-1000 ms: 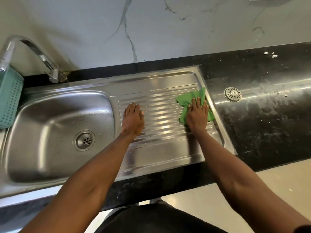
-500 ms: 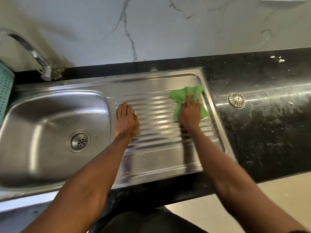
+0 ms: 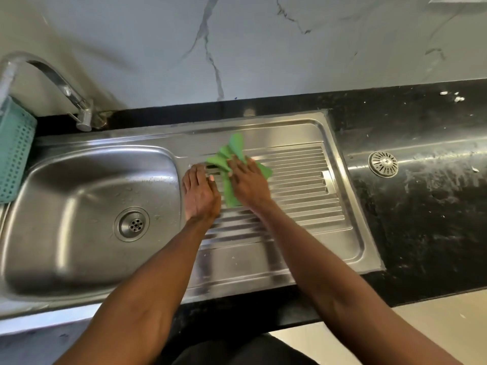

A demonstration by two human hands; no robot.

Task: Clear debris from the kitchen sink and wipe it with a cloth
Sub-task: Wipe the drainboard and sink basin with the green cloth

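Wiping is underway: right hand (image 3: 249,184) is pressing the crumpled green cloth (image 3: 232,159) flat-fingered onto the ribbed steel drainboard (image 3: 303,191); left hand (image 3: 200,192) is resting flat beside it. Next, probably the basin (image 3: 79,206).

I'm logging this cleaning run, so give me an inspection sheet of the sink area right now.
Surface: steel drainboard, ribbed; black countertop smeared with white specks.
Job's things: green cloth on the drainboard; sink basin with a few droplets.
Clutter: loose sink strainer on the countertop; teal basket at the basin's left edge.
Hands: left hand flat on the drainboard; right hand pressing the cloth.
Cables: nothing seen.
Surroundings: faucet, marble-look wall.
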